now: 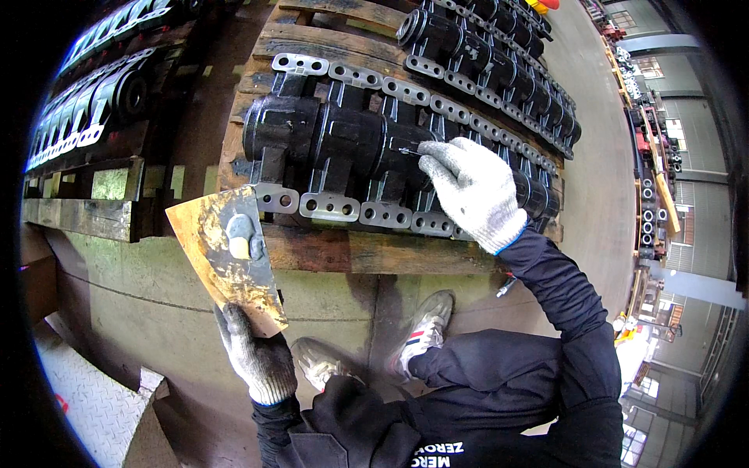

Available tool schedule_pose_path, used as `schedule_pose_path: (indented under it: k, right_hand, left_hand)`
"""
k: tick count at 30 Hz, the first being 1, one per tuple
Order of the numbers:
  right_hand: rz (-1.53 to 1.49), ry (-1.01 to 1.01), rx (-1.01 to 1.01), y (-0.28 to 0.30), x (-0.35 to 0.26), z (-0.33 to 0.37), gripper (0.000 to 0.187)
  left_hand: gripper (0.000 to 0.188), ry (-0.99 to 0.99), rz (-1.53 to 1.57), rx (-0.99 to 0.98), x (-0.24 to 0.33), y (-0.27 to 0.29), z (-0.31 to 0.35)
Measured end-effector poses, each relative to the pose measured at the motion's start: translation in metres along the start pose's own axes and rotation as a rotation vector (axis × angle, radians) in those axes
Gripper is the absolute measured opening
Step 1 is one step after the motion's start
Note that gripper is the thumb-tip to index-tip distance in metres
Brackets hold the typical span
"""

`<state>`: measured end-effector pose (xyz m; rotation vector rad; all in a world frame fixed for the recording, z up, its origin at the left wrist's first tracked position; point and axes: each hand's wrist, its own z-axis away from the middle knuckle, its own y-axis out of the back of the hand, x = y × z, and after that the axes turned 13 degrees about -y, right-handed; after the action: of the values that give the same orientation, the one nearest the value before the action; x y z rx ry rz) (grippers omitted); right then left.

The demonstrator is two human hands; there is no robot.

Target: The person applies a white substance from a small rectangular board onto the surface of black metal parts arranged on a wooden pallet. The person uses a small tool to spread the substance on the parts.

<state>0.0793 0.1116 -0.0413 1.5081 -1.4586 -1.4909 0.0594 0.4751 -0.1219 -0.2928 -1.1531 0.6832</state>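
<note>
My left hand [256,355], in a white knit glove with dark-stained fingers, grips the lower edge of a stained board [212,248]. A lump of grey paste [243,232] with a yellow dab sits on the board's upper part. Above the pallet my right hand [474,187], gloved in white, has its thumb and fingers pinched together at the top of a black cast-metal part [398,158]. A small pale mark [408,148] shows by the fingertips. Whatever is between those fingers is too small to make out. Grey plates with holes [328,207] line both sides of the row.
The row rests on a wooden pallet [335,251], with a second row of black parts [484,62] behind. Another loaded pallet [86,218] stands at left. A grey tread-plate [90,398] lies at lower left. My shoes [425,327] are close to the pallet's front edge.
</note>
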Motion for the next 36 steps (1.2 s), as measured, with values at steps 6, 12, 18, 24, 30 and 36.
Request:
schedule_pose_path:
  k: [6,12,18,24,30,36]
  right_hand:
    - [-0.002,-0.002,-0.019,0.001,-0.003,0.002,0.014]
    - [0.027,-0.04,-0.079,0.005,-0.006,0.003,0.016]
    - [0.017,-0.041,-0.107,0.009,-0.007,0.005,0.017]
    - [-0.017,0.001,-0.007,0.003,0.003,0.004,0.014]
    - [-0.028,-0.011,-0.004,-0.001,0.001,0.002,0.013]
    - [-0.027,-0.063,-0.093,0.004,-0.007,0.0,0.014]
  left_hand:
    - [0.049,0.012,0.006,0.004,0.001,0.002,0.001]
    - [0.051,0.007,-0.011,0.016,0.0,0.002,0.001]
    - [0.05,0.029,0.002,0.044,0.003,-0.002,0.001]
    - [0.05,0.04,0.0,0.042,0.001,-0.001,0.001]
    - [0.049,0.015,-0.029,0.053,0.002,-0.002,0.001]
    - [0.051,0.031,-0.026,0.03,0.001,-0.005,0.002]
